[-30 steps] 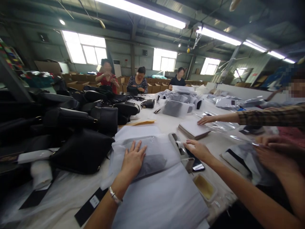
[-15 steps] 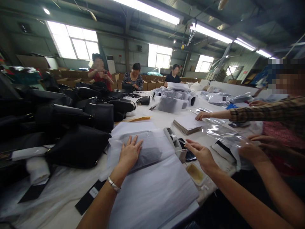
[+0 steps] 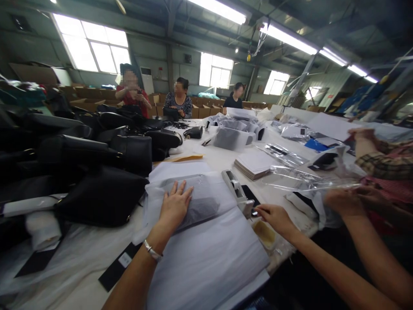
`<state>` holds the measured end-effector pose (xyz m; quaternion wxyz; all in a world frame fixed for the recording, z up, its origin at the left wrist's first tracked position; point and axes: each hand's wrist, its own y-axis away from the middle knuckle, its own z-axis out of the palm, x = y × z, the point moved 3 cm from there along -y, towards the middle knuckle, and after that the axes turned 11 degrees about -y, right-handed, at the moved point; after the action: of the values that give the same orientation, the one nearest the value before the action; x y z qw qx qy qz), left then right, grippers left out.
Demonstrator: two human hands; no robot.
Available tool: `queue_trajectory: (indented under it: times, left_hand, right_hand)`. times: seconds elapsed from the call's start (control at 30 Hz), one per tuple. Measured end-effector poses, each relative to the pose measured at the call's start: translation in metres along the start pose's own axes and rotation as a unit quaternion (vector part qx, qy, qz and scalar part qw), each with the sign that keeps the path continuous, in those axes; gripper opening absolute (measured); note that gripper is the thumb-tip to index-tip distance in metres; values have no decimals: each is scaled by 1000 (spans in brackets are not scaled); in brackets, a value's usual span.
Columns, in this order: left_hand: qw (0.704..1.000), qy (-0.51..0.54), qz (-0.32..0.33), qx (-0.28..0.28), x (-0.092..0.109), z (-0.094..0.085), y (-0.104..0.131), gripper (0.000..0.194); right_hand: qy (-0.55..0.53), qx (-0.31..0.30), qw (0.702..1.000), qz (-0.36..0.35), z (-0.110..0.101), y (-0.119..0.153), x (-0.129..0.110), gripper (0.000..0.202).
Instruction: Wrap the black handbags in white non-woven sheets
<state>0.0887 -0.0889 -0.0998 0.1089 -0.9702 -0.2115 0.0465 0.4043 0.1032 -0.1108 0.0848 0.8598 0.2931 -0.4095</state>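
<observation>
My left hand [image 3: 176, 204] lies flat with fingers spread on a dark, flat item wrapped in white tissue paper [image 3: 203, 206]. Under and below the bundle is a stack of tissue sheets [image 3: 206, 258]. My right hand [image 3: 275, 219] is at the front end of a grey tape dispenser [image 3: 232, 185], thumb and fingers pinched together on a bit of clear tape that barely shows. A dark phone-like slab [image 3: 250, 194] lies behind the dispenser. A small tray with a yellowish pad [image 3: 264, 232] sits just below my right hand.
Black handbags [image 3: 103, 196] are heaped at left. A black tag card [image 3: 119, 262] lies near my left forearm. A stack of white boards [image 3: 254, 163] and clear plastic bags [image 3: 300, 178] lie at right, beside a co-worker's hands [image 3: 345, 202]. More people sit across the table.
My right hand has moved down and slightly right, to the dispenser's front end. My left hand stays on the bundle. A co-worker's plaid-sleeved arm has drawn back from the white boards.
</observation>
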Motion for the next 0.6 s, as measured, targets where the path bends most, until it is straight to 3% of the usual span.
queue_trajectory:
  times: [0.13, 0.3, 0.43, 0.6]
  left_hand:
    - [1000, 5, 4, 6, -1, 1, -1, 43]
    - [998, 47, -12, 38, -8, -3, -3, 56]
    - [992, 101, -67, 32, -24, -5, -4, 54]
    - [984, 135, -111, 44, -45, 3, -4, 58]
  right_hand:
    - [198, 16, 960, -196, -26, 0, -21, 27]
    - [246, -53, 893, -374, -28, -18, -74, 28]
    - [207, -125, 868, -434, 5, -46, -128, 22]
    - [138, -256, 839, -459, 75, -84, -191, 23]
